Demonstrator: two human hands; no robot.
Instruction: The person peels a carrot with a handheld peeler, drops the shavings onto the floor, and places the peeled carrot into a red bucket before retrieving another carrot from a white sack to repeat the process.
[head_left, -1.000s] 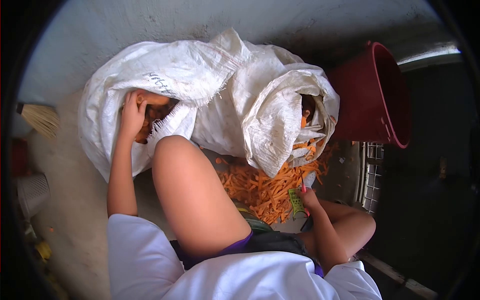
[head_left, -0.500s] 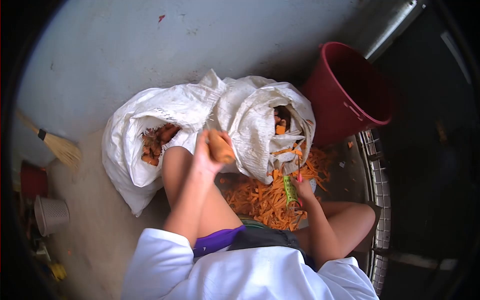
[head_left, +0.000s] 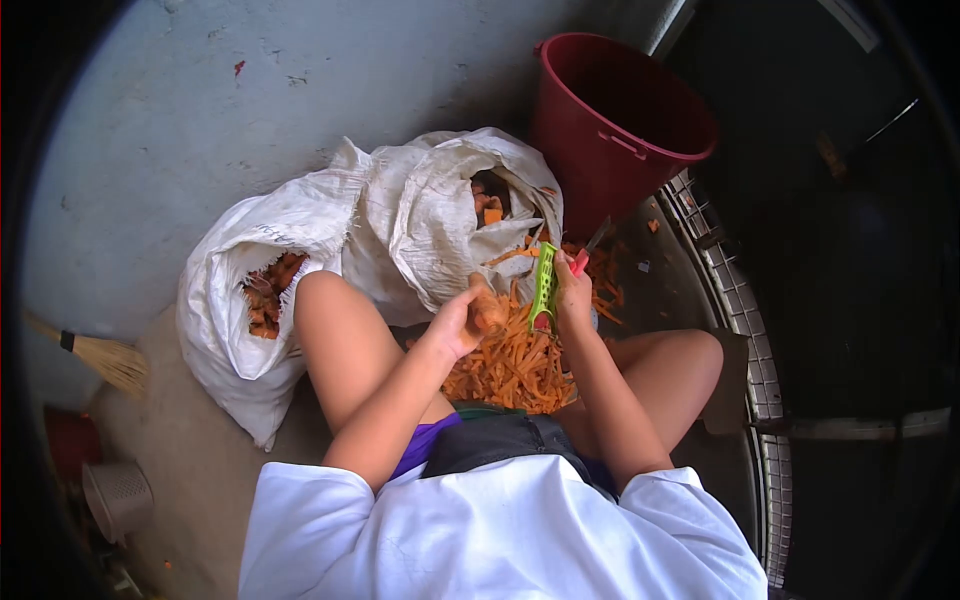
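My left hand (head_left: 455,325) is closed around a thick orange carrot (head_left: 489,310), its blunt end pointing toward the right. Beside it, my right hand (head_left: 573,295) grips a lime-green peeler (head_left: 543,285) with slots along it. The same hand also holds a small knife (head_left: 582,262) by its red handle, blade pointing up and away. A gap separates the peeler from the carrot. Below both hands, a heap of orange peelings (head_left: 515,368) lies between my legs. What the peelings rest on is mostly hidden.
Two white woven sacks stand ahead, the left sack (head_left: 215,330) and right sack (head_left: 410,215), both open with orange-brown pieces inside. Behind them rises a red bucket (head_left: 580,140). A straw broom (head_left: 110,362) and a perforated bin (head_left: 118,498) are at left; a metal grid (head_left: 765,400) edges the right.
My left hand has brought the carrot down and right, nearer the peelings. My right hand has lifted the peeler and knife. The view has shifted, so the sacks and bucket sit further left.
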